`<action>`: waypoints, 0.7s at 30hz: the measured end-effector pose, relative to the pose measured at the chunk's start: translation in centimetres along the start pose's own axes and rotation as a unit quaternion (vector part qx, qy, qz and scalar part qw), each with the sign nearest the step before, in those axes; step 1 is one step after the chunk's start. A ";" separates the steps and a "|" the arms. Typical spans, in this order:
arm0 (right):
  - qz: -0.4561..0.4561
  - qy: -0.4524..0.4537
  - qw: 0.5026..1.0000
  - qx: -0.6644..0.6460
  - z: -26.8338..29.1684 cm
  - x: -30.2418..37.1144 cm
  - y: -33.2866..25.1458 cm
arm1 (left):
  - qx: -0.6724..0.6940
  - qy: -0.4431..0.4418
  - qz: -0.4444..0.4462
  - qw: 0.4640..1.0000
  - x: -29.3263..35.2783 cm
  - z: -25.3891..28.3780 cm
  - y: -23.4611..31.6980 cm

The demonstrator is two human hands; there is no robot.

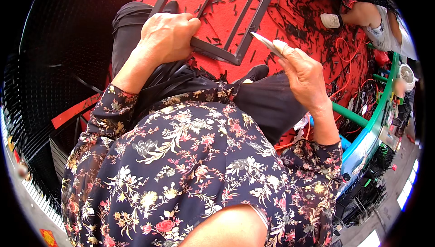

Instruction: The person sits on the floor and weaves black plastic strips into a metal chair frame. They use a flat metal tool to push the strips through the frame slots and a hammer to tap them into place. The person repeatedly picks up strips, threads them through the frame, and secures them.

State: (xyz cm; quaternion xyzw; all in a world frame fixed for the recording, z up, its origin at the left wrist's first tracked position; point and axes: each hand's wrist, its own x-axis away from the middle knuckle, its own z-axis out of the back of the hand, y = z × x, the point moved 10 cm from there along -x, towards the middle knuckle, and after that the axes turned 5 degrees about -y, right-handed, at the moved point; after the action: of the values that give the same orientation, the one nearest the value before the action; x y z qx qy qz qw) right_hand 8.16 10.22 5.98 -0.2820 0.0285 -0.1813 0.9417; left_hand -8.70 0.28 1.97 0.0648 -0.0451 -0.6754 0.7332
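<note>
My left hand [166,37] is wrapped round the near left part of a black rectangular frame [214,52], its fingers mostly hidden behind the knuckles. The frame is tilted over my lap, its far end running out of the top of the view. In my right hand [302,72] a pale, slim knife [265,42] is pinched between thumb and fingers. Its pointed tip meets or nearly meets the frame's right bar, a little above the near right corner; whether it touches, I cannot tell.
Short black strips [216,9] lie scattered over the red floor covering [258,65]. Dark perforated panels [68,43] stand at the left. Another person's leg and white shoe [331,20] are at the upper right, near a green rail [351,114] and a white fan [406,74].
</note>
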 end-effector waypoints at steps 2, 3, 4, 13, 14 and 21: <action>0.027 0.005 0.999 0.027 0.3 0.0 -0.5 | 0.003 0.001 0.000 1.000 0.0 -0.1 0.0; 0.036 0.005 0.999 0.030 0.5 -0.1 -0.5 | 0.004 0.003 0.000 1.000 -0.1 -0.1 0.1; 0.045 0.004 0.998 0.034 0.7 -0.3 -0.4 | 0.005 0.005 0.001 1.000 -0.3 0.0 0.3; 0.050 0.063 0.993 -0.090 -1.2 0.0 0.9 | 0.003 -0.007 0.023 1.000 -0.1 0.1 -0.1; 0.061 0.105 0.987 -0.107 -1.9 0.3 1.2 | 0.003 -0.007 0.021 1.000 -0.2 0.1 -0.1; 0.039 0.080 0.992 -0.094 -1.9 0.1 1.2 | 0.001 -0.016 0.015 1.000 -0.2 -0.1 -0.3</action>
State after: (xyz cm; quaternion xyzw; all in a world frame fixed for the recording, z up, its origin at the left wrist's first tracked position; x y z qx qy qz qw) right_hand 8.32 10.09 3.75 -0.3528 0.1321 -0.1627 0.9119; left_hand -9.00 0.49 1.83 0.0539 -0.0590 -0.6652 0.7424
